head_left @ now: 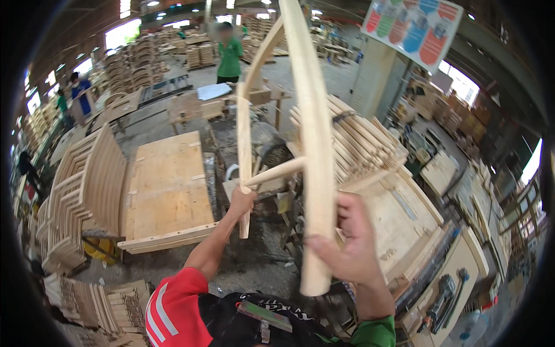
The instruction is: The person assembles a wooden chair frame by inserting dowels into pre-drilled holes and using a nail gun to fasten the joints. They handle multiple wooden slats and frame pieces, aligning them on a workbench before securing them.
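A pale wooden chair frame [315, 115] is held up in front of me, with two legs, a round crossbar [277, 172] between them and a curved piece joining them higher up. My left hand [241, 201] is closed around the farther, thinner-looking leg, just below its joint with the crossbar. On the nearer leg, which looms large, my right hand [354, 246] grips the lower part, thumb across the front and fingers curled at its right side. The top of this leg runs out of the picture.
Left stand a plywood-topped table [167, 179] and stacked curved frames [87, 185]. Right of the frame, bundled round sticks [364, 139] lie by a wooden work surface [399, 214]. A power tool [442, 298] rests lower right. A person in green [229, 55] stands farther back.
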Motion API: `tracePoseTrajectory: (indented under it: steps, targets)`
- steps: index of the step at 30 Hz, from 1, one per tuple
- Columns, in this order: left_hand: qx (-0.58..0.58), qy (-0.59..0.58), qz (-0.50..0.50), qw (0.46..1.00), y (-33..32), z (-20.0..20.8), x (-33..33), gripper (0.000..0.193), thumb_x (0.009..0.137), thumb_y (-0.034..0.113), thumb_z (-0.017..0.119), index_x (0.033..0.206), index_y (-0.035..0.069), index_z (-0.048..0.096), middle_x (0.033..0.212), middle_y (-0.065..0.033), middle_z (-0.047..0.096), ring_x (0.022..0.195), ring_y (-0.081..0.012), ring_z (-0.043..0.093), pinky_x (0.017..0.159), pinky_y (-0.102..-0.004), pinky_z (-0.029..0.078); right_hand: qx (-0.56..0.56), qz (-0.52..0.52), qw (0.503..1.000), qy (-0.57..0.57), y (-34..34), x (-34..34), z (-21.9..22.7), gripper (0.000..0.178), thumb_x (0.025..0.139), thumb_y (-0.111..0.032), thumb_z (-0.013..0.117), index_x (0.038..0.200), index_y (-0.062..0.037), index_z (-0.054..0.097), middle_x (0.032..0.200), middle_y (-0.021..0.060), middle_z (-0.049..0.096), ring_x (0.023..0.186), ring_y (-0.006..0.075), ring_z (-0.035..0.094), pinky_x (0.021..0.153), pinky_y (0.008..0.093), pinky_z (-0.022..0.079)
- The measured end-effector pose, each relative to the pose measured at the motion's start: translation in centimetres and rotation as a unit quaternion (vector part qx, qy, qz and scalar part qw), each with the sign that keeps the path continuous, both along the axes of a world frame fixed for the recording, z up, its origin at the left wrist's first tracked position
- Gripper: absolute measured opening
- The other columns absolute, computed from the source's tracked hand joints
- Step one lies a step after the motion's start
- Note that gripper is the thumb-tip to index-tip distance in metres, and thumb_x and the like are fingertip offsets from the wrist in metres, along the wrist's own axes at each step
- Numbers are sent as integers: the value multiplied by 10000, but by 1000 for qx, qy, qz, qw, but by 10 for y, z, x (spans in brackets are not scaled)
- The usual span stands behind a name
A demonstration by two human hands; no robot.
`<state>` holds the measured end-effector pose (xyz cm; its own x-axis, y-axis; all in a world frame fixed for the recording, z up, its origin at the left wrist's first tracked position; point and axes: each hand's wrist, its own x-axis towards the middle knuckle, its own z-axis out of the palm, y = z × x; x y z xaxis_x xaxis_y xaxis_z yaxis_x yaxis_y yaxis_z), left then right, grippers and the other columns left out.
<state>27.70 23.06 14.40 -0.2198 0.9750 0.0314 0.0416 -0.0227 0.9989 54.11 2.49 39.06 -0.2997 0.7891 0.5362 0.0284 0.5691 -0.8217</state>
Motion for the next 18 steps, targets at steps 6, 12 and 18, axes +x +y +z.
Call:
tracePoseTrajectory:
  steps: [6,12,18]
  targets:
    - [-53,-70,-150,985,-46,6,-72,244,897,94,658,1118,13,595,669,-34,575,476,-134,548,420,-311,455,161,126,966,-157,11,-138,-14,712,942,-210,807,1544,-47,464,1163,106,679,928,153,693,742,292,563]
    - [-167,-173,-279,930,-131,1,-120,143,931,70,620,1066,31,592,654,-10,530,475,-114,505,425,-285,421,-180,164,967,-68,40,-167,-139,524,962,-200,781,1396,11,576,1047,82,689,822,113,670,748,283,552]
    - [-220,-330,-337,854,-196,-6,-132,169,991,93,660,1035,98,497,657,26,427,462,-82,438,420,-270,363,-308,33,951,-20,62,-190,-209,601,1005,-206,750,1467,66,478,1066,72,693,822,66,624,712,241,523]
